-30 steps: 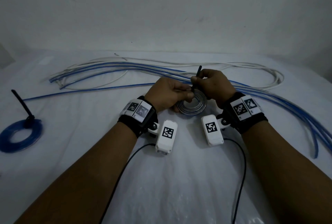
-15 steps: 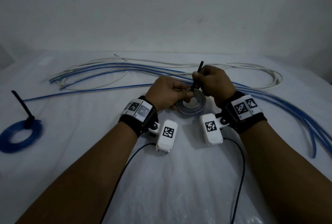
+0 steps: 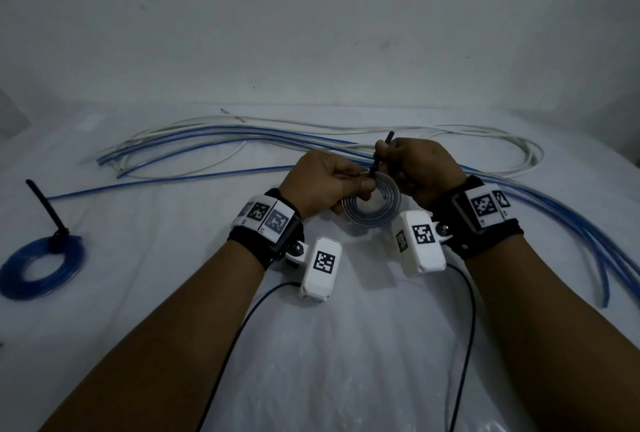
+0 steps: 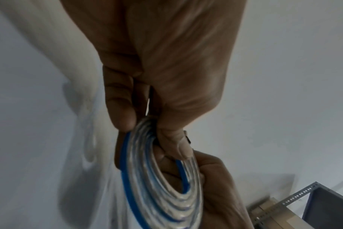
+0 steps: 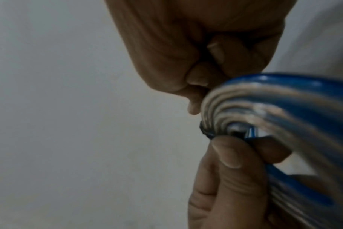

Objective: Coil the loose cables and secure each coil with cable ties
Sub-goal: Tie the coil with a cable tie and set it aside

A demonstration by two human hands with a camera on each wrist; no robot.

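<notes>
Left hand (image 3: pixel 323 182) pinching coil (image 3: pixel 372 205); right hand (image 3: pixel 420 167) gripping cable tie (image 3: pixel 381 154) tail (taut). Risked slipped turns, coil springing loose under uneven pull.

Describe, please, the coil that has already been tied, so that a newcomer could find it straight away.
Start at the white table and look to its far left edge, well away from both hands. There a blue coil lies flat and alone. Unlike the clear-and-blue coil held between the hands, it is solid blue, and the black tie on its far side sticks up with a long tail.
</notes>
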